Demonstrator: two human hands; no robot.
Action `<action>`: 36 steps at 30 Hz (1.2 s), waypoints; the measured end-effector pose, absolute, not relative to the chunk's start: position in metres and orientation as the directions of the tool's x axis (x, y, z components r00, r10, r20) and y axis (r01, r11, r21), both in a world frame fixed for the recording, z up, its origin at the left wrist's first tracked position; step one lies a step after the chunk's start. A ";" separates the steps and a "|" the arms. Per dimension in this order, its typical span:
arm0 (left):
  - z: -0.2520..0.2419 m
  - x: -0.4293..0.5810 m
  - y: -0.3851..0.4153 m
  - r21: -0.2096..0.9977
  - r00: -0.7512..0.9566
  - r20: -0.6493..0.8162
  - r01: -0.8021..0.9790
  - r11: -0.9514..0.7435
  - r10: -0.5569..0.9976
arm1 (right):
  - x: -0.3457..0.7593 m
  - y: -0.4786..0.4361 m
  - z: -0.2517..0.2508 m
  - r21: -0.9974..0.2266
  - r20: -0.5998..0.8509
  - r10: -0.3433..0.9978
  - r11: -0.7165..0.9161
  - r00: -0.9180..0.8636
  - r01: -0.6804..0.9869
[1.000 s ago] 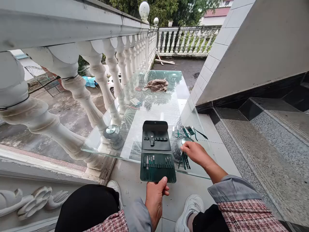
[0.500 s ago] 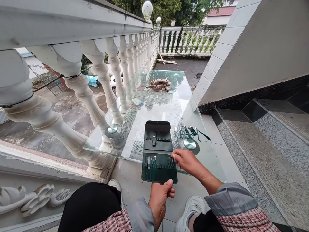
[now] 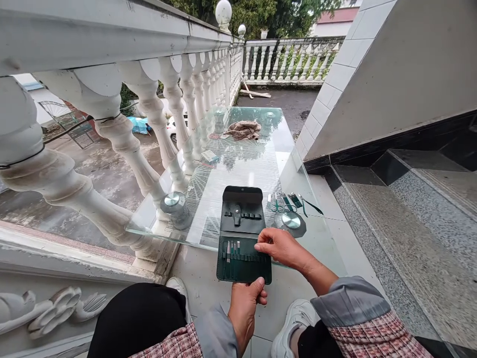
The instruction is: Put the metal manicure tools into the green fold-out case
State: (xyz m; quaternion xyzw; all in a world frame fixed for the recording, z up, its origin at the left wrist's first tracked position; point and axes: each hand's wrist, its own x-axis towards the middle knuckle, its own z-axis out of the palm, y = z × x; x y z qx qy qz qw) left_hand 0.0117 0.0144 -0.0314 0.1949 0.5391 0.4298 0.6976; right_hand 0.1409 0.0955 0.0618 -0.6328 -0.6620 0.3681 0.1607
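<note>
A dark green manicure case [image 3: 244, 271] lies unfolded over the near edge of the glass table. My left hand [image 3: 244, 304] grips its bottom edge, thumb on top. Several slim metal tools [image 3: 234, 248] stand in the loops on the left of its lower panel. Over the right part of that panel is my right hand [image 3: 285, 248], thumb and forefinger pinched at the loops; whatever they hold is hidden. The upper panel has loops and a small snapped holder [image 3: 237, 216]. Right of the case, small scissors [image 3: 276, 205], two nail clippers [image 3: 290, 201] and cuticle nippers [image 3: 311, 205] rest on the glass.
The glass table [image 3: 261, 159] stands between a white balustrade [image 3: 149, 114] and stone steps [image 3: 391, 223]. On it are a brown cloth [image 3: 243, 130] and a small box [image 3: 209, 156]. Round metal-topped supports [image 3: 291, 220] show under the glass.
My right hand has moved left from the case's right edge and now covers the tools on the right of the lower panel. My left hand keeps its grip. The view shifted slightly.
</note>
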 end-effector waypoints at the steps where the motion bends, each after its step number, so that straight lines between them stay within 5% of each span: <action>1: -0.032 0.012 0.014 0.737 0.049 -0.581 -0.391 0.551 0.812 | 0.141 0.096 0.061 -0.707 -0.267 0.951 -0.084 -0.154 0.702; 20: -0.013 0.009 0.010 0.734 0.102 -0.561 -0.399 0.550 0.822 | 0.146 0.107 0.056 -0.796 -0.316 0.911 -0.103 -0.264 0.597; 36: -0.013 0.009 0.009 0.737 0.159 -0.533 -0.395 0.548 0.831 | 0.155 0.115 0.056 -0.841 -0.385 0.916 -0.300 -0.110 0.449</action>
